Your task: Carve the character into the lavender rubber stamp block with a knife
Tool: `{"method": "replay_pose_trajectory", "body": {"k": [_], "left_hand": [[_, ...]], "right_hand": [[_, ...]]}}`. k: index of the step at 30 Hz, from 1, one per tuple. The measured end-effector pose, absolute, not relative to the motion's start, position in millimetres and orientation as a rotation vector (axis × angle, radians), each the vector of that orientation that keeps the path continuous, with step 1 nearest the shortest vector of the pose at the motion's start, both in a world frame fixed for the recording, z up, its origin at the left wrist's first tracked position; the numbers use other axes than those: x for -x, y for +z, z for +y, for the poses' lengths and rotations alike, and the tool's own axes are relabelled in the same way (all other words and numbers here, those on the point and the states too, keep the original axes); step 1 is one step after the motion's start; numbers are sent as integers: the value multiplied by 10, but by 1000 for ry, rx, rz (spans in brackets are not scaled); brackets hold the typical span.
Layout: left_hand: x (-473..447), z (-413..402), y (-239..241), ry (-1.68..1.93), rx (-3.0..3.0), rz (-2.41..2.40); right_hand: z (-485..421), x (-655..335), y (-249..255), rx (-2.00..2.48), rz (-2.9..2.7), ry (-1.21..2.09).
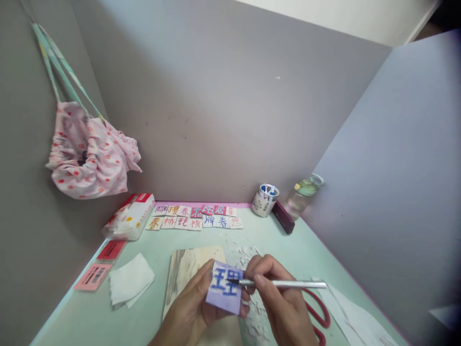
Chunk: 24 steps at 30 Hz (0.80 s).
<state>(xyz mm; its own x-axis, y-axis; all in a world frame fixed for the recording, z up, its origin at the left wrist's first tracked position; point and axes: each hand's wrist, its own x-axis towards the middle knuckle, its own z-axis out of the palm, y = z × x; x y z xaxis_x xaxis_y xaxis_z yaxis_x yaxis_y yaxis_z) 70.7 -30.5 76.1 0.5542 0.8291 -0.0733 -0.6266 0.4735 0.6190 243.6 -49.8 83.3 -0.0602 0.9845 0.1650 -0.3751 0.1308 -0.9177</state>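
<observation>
My left hand [192, 310] grips a small pale purple block [225, 287] bearing a blue painted character, held just above a wooden board [185, 274]. In my right hand [281, 302] a thin silver carving knife [288, 284] is pinched like a pen, its tip resting on the block's face. White shavings [248, 257] lie scattered on the table under and behind my hands.
Two rows of carved character tiles [196, 217] line the back of the green table [144, 312]. A tissue pack [129, 216], folded tissue [130, 284] and red cards [101, 264] lie left. A tin [265, 200], dark case [283, 217] and glass jar [303, 194] stand back right. Red scissors [320, 310] and paper [356, 319] lie right. A pink bag [91, 154] hangs left.
</observation>
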Motion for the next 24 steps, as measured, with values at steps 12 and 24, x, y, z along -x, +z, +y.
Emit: {"method": "replay_pose_trajectory", "body": {"k": [12,24], "left_hand": [[-640,-308,739,793,-641,381],[-388,-67,738,1073,-510,504]], "right_hand": [[-364,-2490,951,611,-944,1640],[-441,-2423,455,928,-2207,56]]}}
